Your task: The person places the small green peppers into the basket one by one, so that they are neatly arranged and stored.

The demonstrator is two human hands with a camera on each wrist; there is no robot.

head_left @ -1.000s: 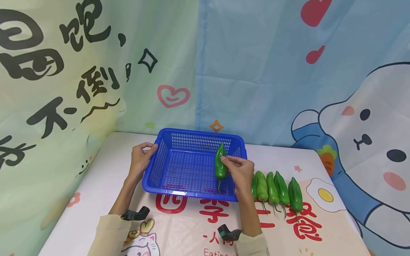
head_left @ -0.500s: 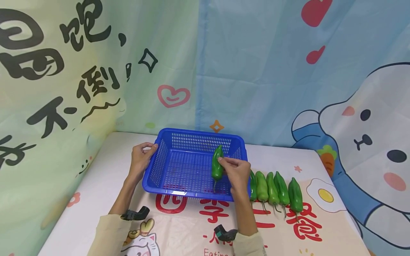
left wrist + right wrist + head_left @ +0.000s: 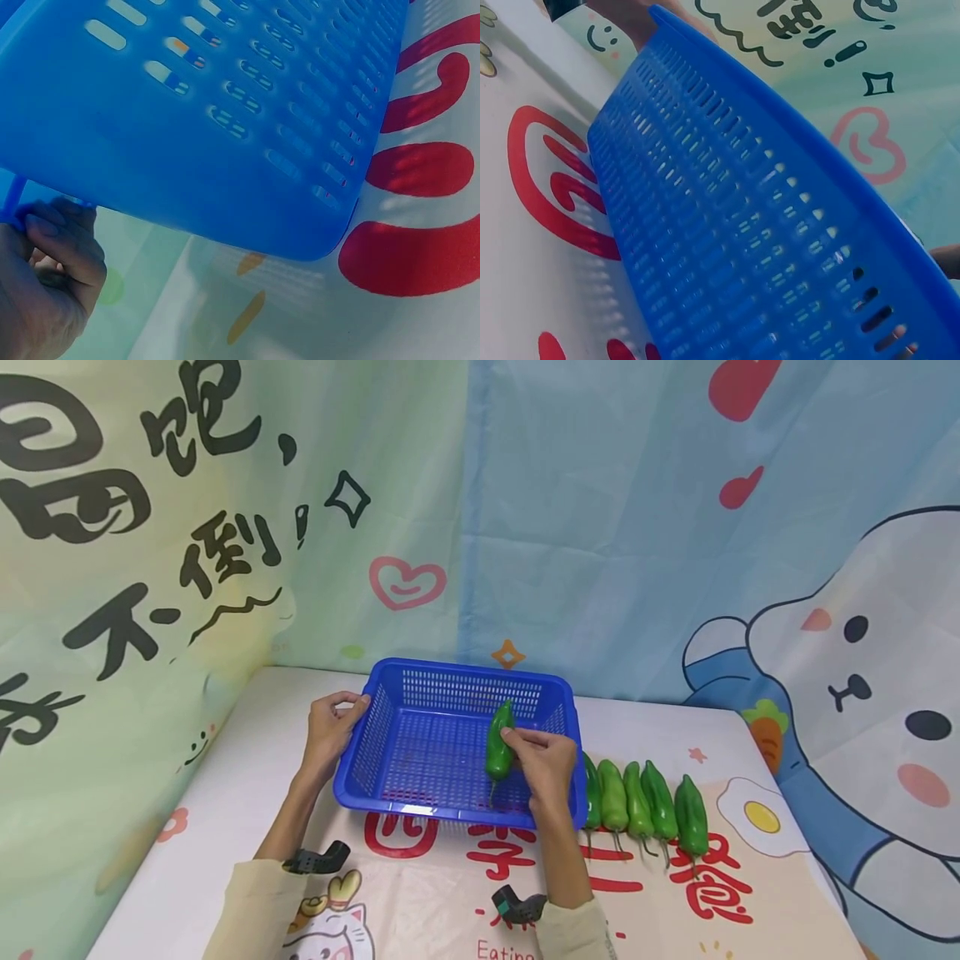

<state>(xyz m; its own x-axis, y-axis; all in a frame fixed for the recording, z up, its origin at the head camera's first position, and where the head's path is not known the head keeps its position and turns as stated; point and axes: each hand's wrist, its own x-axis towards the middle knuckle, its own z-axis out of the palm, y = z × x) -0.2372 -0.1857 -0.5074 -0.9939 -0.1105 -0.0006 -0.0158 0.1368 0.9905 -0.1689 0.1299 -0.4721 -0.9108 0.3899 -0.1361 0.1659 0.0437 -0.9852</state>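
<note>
A blue plastic basket (image 3: pixel 457 817) with slotted walls stands on the table. Its left rim is gripped by my left hand (image 3: pixel 327 731); the left wrist view shows that hand (image 3: pixel 60 277) with fingers curled at the rim, beside the basket wall (image 3: pixel 135 165). Over the basket's right half, my right hand (image 3: pixel 549 764) pinches a green pepper (image 3: pixel 497 747) between thumb and fingers, its stem pointing down toward me. Whether the pepper touches the basket floor I cannot tell. From the right wrist, the basket's side (image 3: pixel 727 210) hides the pepper and most of the hand.
To the right of the basket, several green peppers (image 3: pixel 613 797) lie side by side in a row, stems toward me. The table (image 3: pixel 247 760) has a printed cloth with red characters and a fried egg picture. A printed curtain (image 3: pixel 600 568) hangs behind.
My right hand has moved left over the basket, carrying the green pepper with it. More of the leftmost pepper in the row now shows. The left hand and basket stay put.
</note>
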